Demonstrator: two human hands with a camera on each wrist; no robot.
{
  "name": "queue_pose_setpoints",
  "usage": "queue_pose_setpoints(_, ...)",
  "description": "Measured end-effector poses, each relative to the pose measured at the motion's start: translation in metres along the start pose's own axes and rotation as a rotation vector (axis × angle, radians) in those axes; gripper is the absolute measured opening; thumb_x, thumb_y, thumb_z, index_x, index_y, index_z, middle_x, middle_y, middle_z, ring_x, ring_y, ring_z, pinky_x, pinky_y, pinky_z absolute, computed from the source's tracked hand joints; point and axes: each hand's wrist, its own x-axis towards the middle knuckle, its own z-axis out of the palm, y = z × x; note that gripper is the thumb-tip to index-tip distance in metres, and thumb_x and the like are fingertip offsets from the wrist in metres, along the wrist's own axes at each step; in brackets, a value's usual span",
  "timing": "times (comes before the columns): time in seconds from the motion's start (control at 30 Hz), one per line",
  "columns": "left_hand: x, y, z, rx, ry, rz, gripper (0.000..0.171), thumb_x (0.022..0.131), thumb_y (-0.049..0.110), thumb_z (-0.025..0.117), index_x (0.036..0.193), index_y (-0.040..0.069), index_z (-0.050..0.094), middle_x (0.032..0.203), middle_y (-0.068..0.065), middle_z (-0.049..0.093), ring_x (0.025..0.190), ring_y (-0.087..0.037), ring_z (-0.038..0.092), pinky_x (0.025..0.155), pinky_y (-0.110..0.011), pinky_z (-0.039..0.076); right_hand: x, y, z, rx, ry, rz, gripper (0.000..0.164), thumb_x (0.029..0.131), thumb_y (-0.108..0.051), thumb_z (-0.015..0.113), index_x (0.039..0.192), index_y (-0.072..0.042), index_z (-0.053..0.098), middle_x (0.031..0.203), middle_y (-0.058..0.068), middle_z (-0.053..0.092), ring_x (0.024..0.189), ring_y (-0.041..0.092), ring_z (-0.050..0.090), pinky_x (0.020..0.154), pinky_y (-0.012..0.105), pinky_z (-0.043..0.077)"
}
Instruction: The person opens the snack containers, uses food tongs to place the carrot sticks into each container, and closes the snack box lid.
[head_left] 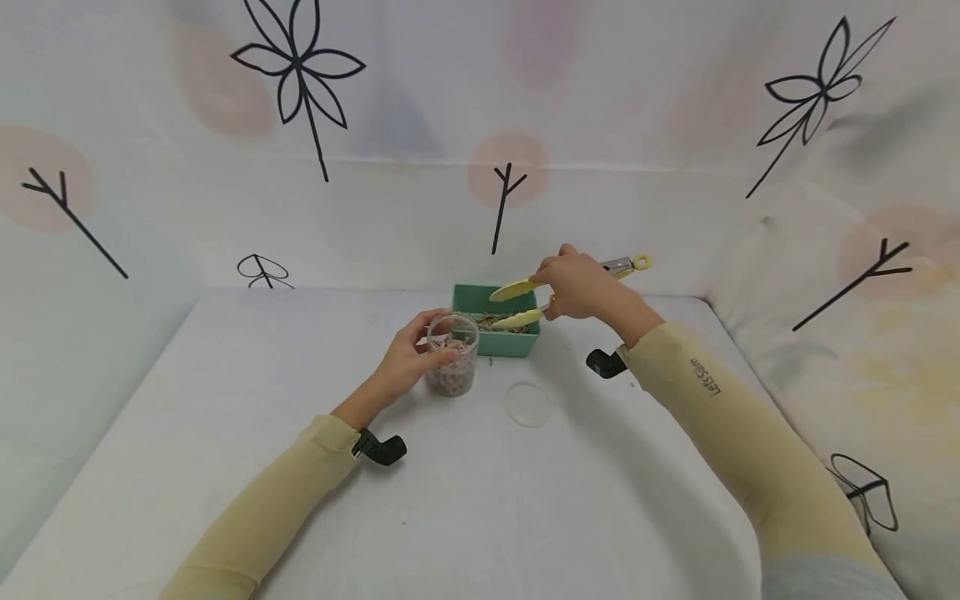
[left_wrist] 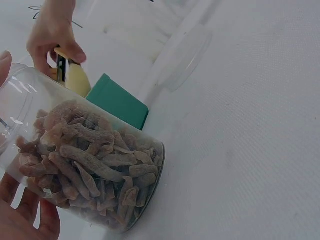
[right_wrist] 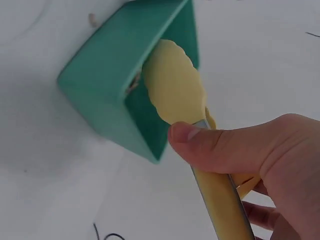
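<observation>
My left hand (head_left: pixel 406 358) grips a clear plastic jar (head_left: pixel 454 367) round its side. Brown, dried, strip-like pieces (left_wrist: pixel 95 160) fill much of the jar, and its mouth has no lid on it. My right hand (head_left: pixel 577 283) holds yellow-tipped metal tongs (head_left: pixel 619 267) by the arms. The tongs' scalloped tips (right_wrist: pixel 172 80) stand apart over the green rectangular box (head_left: pixel 502 343), one of them dipping into its opening. Inside the box lie more brownish pieces (head_left: pixel 489 320); in the right wrist view its near wall hides most of them.
A clear round lid (head_left: pixel 528 404) lies flat on the white-covered table (head_left: pixel 480 508), in front of the box. A small crumb (right_wrist: pixel 93 20) sits beside the box. Behind the table hangs a white cloth (head_left: pixel 405 217) with plant drawings.
</observation>
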Motion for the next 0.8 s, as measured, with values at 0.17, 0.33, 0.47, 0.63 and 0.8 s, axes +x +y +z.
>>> queue_pose_setpoints(0.17, 0.001, 0.0, 0.0, -0.009, 0.001, 0.001, 0.068, 0.089, 0.009, 0.075, 0.149, 0.009, 0.043, 0.141, -0.015, 0.053, 0.131, -0.032, 0.046, 0.106, -0.055, 0.035, 0.019, -0.003, 0.015, -0.044, -0.095, 0.008, 0.067, 0.076, -0.026, 0.088, 0.136, -0.008, 0.063, 0.133, 0.012, 0.058, 0.113, 0.033, 0.044, 0.093, 0.05, 0.042)
queue_pose_setpoints(0.33, 0.001, 0.0, 0.0, -0.004, -0.001, 0.001, 0.068, 0.089, 0.01, 0.076, 0.148, 0.008, 0.043, 0.141, -0.015, 0.053, 0.13, -0.031, 0.047, 0.105, -0.054, 0.037, 0.034, -0.004, 0.021, 0.012, -0.183, 0.056, 0.066, 0.077, -0.024, 0.088, 0.135, -0.006, 0.062, 0.133, 0.011, 0.057, 0.115, 0.032, 0.042, 0.094, 0.05, 0.043)
queue_pose_setpoints(0.47, 0.0, -0.001, -0.002, -0.012, 0.007, 0.006, 0.067, 0.089, 0.009, 0.076, 0.148, 0.009, 0.043, 0.141, -0.017, 0.053, 0.129, -0.032, 0.047, 0.104, -0.054, 0.038, 0.043, -0.006, 0.023, 0.076, -0.198, 0.086, 0.062, 0.079, -0.02, 0.086, 0.134, -0.005, 0.063, 0.13, 0.011, 0.058, 0.115, 0.031, 0.042, 0.094, 0.05, 0.044)
queue_pose_setpoints(0.63, -0.001, 0.0, -0.003, -0.019, 0.014, 0.005, 0.065, 0.089, 0.007, 0.075, 0.147, 0.011, 0.045, 0.14, -0.018, 0.053, 0.128, -0.033, 0.048, 0.104, -0.053, 0.038, 0.05, -0.008, 0.036, 0.094, -0.134, 0.056, 0.049, 0.084, -0.016, 0.082, 0.13, -0.008, 0.067, 0.125, 0.01, 0.062, 0.11, 0.03, 0.047, 0.087, 0.047, 0.048)
queue_pose_setpoints(0.8, 0.001, 0.0, -0.003, -0.019, -0.007, 0.014, 0.066, 0.09, 0.008, 0.074, 0.148, 0.007, 0.043, 0.141, -0.02, 0.051, 0.129, -0.036, 0.046, 0.106, -0.055, 0.037, 0.051, -0.009, 0.046, 0.11, -0.051, 0.076, 0.031, 0.093, -0.006, 0.065, 0.123, -0.009, 0.072, 0.121, 0.01, 0.065, 0.103, 0.028, 0.049, 0.073, 0.039, 0.051)
